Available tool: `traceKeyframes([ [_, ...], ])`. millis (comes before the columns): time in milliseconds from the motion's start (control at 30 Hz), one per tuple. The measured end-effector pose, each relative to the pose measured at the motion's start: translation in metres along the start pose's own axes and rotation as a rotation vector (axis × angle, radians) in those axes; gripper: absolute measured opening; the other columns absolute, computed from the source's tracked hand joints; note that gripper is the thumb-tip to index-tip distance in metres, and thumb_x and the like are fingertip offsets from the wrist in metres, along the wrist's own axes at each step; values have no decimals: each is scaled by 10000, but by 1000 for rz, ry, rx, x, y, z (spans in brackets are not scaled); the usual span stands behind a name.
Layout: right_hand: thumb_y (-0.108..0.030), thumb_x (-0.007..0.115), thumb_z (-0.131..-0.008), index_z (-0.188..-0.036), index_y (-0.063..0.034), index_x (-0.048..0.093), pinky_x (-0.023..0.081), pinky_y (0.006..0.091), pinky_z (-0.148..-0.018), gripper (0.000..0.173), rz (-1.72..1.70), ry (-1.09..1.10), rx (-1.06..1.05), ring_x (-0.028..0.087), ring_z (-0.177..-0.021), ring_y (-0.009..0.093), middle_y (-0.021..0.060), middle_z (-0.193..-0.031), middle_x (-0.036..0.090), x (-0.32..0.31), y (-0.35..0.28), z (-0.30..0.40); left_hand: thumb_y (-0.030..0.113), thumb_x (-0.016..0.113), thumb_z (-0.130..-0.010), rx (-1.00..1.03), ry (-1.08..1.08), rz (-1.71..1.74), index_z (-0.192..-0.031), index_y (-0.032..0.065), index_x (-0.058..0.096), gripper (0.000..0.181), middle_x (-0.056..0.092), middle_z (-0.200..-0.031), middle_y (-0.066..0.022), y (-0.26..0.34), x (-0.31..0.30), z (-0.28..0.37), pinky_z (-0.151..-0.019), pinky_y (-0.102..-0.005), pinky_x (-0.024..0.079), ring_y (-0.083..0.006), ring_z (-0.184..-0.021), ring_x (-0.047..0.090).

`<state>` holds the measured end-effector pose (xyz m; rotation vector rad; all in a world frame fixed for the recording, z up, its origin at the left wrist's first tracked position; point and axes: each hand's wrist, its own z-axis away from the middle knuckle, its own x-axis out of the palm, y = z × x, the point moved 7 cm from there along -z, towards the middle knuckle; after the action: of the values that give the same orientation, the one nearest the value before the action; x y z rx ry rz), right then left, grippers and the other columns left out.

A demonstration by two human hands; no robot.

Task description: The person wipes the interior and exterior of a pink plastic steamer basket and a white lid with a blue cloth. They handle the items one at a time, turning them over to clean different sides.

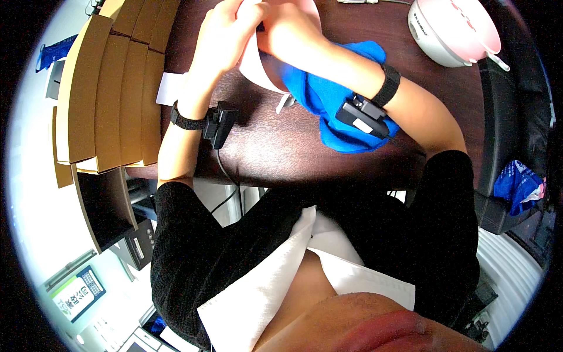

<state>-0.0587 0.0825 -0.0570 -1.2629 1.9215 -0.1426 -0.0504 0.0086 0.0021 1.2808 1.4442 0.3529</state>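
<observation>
Near the top edge, my left hand (224, 33) grips the rim of a pinkish-white item (253, 66), perhaps a pot or bowl, tilted above the brown table. My right hand (286, 28) reaches over it, with its fingers partly hidden at the rim; what it holds, if anything, cannot be seen. A blue cloth (347, 132) lies crumpled on the table beneath my right forearm. A small whitish tab or strip (285, 103) shows under the item's lower edge. Both wrists wear black straps with small black devices.
At the upper right stands a white and pink electric pot (444, 35) with a handle. Brown cardboard boxes (105, 97) are stacked along the left side. A white paper (169, 88) lies by my left wrist. A cable (224, 165) hangs over the table's front edge. A black chair (501, 132) is at right.
</observation>
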Motion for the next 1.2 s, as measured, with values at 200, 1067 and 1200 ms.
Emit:
traceKeyframes([
  [200,-337,625,-770,-793,-51,702,514,412,-686,297,3,-1,279,669,-765,294,159,-801,682,-1,28,-6,262,496,-854,41,-1,-65,-1322,-42,459,559,594,-1209,-216,1,-1,1,-977,-336,415,-263,-1133,563],
  [1067,-377,580,-777,-840,-39,716,538,436,-736,370,428,-513,408,677,-816,330,205,-847,676,-32,53,20,172,415,-885,11,-63,122,-1361,-17,445,513,540,-1298,-155,-16,16,5,-1015,-309,385,-201,-1182,512],
  [1200,-356,575,-761,-758,6,694,537,476,-701,381,481,-458,329,665,-737,381,266,-748,637,-83,51,31,153,363,-863,-16,78,70,-1355,-21,452,529,497,-1350,-171,-30,-4,6,-1051,-318,340,-218,-1237,468],
])
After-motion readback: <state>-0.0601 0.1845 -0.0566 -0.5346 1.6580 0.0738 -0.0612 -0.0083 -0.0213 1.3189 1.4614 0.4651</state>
